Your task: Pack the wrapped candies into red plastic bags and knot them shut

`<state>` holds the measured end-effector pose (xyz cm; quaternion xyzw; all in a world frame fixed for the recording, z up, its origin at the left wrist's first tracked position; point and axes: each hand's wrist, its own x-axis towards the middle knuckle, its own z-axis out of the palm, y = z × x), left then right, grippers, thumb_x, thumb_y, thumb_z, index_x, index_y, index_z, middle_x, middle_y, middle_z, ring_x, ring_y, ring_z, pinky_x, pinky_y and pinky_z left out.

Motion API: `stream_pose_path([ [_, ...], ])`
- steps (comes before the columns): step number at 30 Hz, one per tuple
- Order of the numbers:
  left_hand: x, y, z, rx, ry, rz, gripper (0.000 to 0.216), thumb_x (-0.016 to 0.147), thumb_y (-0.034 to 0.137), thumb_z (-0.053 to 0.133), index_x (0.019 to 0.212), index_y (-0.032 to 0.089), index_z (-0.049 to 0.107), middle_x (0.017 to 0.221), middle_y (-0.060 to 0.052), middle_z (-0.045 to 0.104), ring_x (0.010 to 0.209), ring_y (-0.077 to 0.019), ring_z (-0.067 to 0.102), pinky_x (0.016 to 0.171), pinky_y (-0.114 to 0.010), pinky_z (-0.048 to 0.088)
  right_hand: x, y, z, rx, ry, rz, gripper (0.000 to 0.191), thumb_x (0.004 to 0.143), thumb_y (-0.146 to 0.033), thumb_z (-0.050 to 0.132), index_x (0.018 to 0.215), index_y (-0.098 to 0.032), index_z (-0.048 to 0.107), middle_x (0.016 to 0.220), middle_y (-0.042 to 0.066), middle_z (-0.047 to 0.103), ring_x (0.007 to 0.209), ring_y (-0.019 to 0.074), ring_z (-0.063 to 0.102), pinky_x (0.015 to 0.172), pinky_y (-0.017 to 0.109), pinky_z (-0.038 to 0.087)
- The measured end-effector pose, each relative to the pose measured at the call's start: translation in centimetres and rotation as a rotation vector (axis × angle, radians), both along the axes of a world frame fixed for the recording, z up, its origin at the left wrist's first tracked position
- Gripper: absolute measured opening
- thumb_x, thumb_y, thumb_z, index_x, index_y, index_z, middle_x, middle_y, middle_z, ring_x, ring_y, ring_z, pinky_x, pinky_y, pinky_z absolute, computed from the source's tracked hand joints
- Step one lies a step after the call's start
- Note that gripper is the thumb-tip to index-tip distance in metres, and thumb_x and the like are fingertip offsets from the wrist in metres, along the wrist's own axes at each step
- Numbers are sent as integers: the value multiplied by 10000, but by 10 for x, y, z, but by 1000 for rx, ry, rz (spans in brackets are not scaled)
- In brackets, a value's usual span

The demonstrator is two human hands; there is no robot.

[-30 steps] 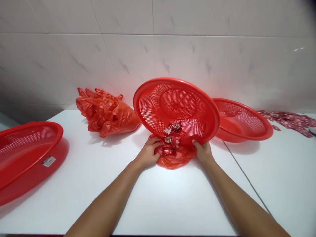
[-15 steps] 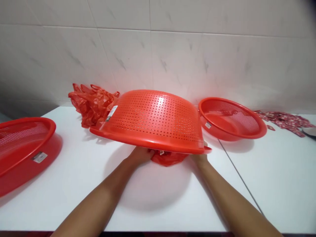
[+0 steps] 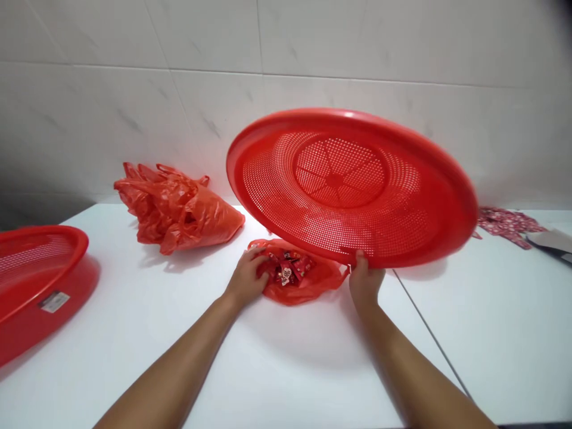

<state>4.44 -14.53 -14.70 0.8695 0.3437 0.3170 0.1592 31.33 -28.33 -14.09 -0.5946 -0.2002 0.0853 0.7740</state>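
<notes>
A red plastic colander (image 3: pixel 335 179) is held up and tilted, its open side towards me. My right hand (image 3: pixel 366 283) grips its lower rim, the thumb on the inside. Below, an open red plastic bag (image 3: pixel 313 292) lies on the white table, with several small red wrapped packets (image 3: pixel 290 268) in it. My left hand (image 3: pixel 249 275) is at the left edge of the bag, fingers curled round the plastic beside the packets.
Crumpled red plastic bags (image 3: pixel 179 208) lie at the back left. Another red colander (image 3: pixel 67 298) stands at the left edge. One more sits behind the raised colander, mostly hidden. Red patterned packets (image 3: pixel 504 223) are at the back right against the tiled wall (image 3: pixel 201 107).
The colander went from upside down over the bag to tilted up at the right. My left hand has come off it and is on the bag, whose packets now show.
</notes>
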Motion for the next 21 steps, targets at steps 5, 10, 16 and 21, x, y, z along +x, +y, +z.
stream_pose_path([
  [5,-1,2,-2,-11,-29,-7,333,859,206,642,1167,248,763,1464,-76,623,1434,-318,541,1250,-579,444,-1,-1,14,44,64,31,359,881,-496,679,1008,-162,711,992,119,773,965,293,738,804,395,592],
  [10,-2,7,-9,-61,2,40,343,909,287,642,1228,230,754,1493,-106,612,1427,-333,563,1245,-578,448,2,-3,13,81,40,123,320,906,-514,637,895,-195,657,805,73,707,927,286,727,787,384,591],
  [16,-2,12,-11,-2,7,91,383,863,280,642,1234,217,711,1403,-106,659,1335,-325,616,1198,-512,492,26,-8,28,125,13,-70,336,844,-501,682,949,-182,682,1017,106,736,1076,309,691,1052,487,553],
  [21,-4,11,-8,124,17,252,385,863,333,686,1234,231,687,1202,-111,679,1177,-341,606,1088,-514,521,73,-60,63,379,207,-176,220,732,-331,681,914,-261,579,852,-9,622,706,197,617,593,362,566],
])
